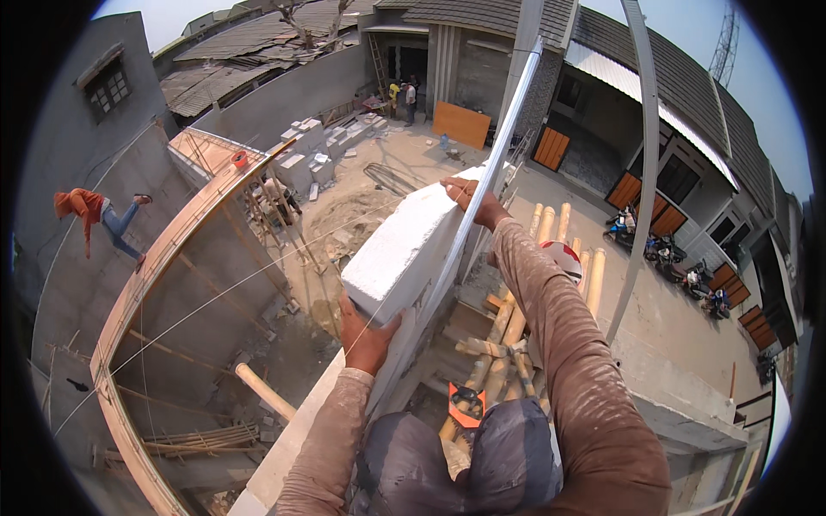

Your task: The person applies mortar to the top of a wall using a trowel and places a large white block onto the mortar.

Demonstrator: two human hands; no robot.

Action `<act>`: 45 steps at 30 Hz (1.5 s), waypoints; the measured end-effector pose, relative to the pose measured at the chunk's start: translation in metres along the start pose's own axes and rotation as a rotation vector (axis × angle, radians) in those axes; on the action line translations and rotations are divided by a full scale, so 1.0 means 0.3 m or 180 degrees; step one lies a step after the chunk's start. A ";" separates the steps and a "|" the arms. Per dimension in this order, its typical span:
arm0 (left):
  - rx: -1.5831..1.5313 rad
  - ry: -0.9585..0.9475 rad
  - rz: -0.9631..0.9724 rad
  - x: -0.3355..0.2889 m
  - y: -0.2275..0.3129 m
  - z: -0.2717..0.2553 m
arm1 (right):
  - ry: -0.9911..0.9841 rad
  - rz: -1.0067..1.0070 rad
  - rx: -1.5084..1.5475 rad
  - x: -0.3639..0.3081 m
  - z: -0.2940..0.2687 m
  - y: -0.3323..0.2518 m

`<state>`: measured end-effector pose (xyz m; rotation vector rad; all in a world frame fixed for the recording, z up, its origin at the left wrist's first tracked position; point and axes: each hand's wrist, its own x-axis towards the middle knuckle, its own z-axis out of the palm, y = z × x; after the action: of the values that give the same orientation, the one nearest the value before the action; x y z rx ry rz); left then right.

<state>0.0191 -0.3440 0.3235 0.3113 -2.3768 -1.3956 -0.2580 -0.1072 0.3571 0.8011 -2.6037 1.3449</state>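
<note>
brown sleeves (594, 387) foremost — white block (404, 241) lengthwise between the two hands (365, 339) (476, 205).

White block (409, 236), silver rail (508, 120)
Right of the block, pale-smudged brown sleeve (572, 344); beyond the block, orange panel (461, 125).

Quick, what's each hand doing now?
Left hand: closed on the white block at its near end.
Right hand: at its far end, by the silver bar; grip can't be told.
</note>
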 end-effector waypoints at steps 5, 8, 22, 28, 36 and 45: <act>0.0481 0.0320 0.0333 0.013 -0.094 0.001 | 0.1909 0.0341 0.0251 -0.346 0.087 -0.020; 0.0261 0.0231 0.0423 0.031 -0.116 0.026 | 0.1796 0.1293 -0.0505 -0.799 0.162 0.112; -0.0533 -0.0196 0.0072 -0.016 0.021 0.000 | 0.0362 0.3923 -0.1235 -1.658 0.448 0.304; -0.0056 0.0069 0.0704 -0.007 -0.001 0.030 | 0.0898 0.3495 -0.1815 -1.638 0.438 0.363; -0.0366 -0.0007 0.0437 -0.009 0.010 0.032 | 0.0341 0.4032 -0.1994 -1.617 0.421 0.473; -0.0218 -0.0030 0.0284 -0.019 0.019 0.038 | 0.0386 0.3788 -0.1847 -1.673 0.449 0.627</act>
<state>0.0196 -0.3301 0.3222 0.1785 -2.3145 -1.4362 0.0976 0.0789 -0.0229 -1.0105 -3.1068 0.5348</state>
